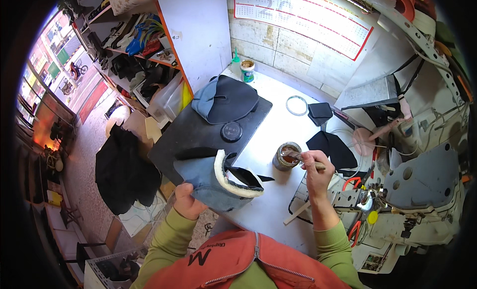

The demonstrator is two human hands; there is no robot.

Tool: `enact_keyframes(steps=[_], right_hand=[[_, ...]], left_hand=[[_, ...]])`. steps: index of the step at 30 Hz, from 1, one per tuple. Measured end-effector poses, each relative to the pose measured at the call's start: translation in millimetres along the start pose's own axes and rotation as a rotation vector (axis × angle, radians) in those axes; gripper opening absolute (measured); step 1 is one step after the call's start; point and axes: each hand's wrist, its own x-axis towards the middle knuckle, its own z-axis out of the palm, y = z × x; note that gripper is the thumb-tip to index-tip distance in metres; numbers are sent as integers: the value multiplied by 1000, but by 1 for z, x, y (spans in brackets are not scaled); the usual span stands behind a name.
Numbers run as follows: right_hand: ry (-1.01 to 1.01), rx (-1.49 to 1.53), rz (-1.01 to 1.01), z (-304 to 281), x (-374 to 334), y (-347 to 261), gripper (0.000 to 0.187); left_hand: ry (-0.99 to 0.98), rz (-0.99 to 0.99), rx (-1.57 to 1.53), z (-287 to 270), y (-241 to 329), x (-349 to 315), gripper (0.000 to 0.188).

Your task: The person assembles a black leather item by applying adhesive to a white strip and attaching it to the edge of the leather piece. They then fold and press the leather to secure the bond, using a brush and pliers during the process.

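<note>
My left hand (189,203) grips the lower left side of a blue-grey shoe upper (206,182) with a cream fleece edge, holding it over the front of the white table. Its inside shows black, with a dark pointed strip sticking out to the right. In my right hand (318,176) is a brush (319,166), held by its handle. The brush's head reaches into the mouth of a glass jar (284,163) of brown liquid standing on the table. A round black lid (231,132) lies beyond the shoe upper.
A black board (166,152) carries another blue-and-black upper (233,98). Behind it stands a small open can (247,70). Black cut pieces (332,150) and a clear ring (296,105) lie to the right. Beside the table are a sewing machine (422,180) and red-handled scissors (354,232).
</note>
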Motion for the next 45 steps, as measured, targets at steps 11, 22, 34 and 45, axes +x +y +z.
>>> enact_keyframes(steps=[11, 22, 34, 45], right_hand=[[78, 264, 106, -11, 4, -16, 30], [-307, 925, 260, -9, 13, -93, 38], [-428, 846, 100, 18, 26, -114, 29], [-464, 802, 138, 5, 11, -114, 32]], left_hand=[[19, -10, 117, 10, 1, -2, 62], [-90, -78, 207, 33, 1, 4, 43], [-148, -136, 168, 39, 12, -1, 43], [-92, -258, 70, 44, 22, 8, 39]])
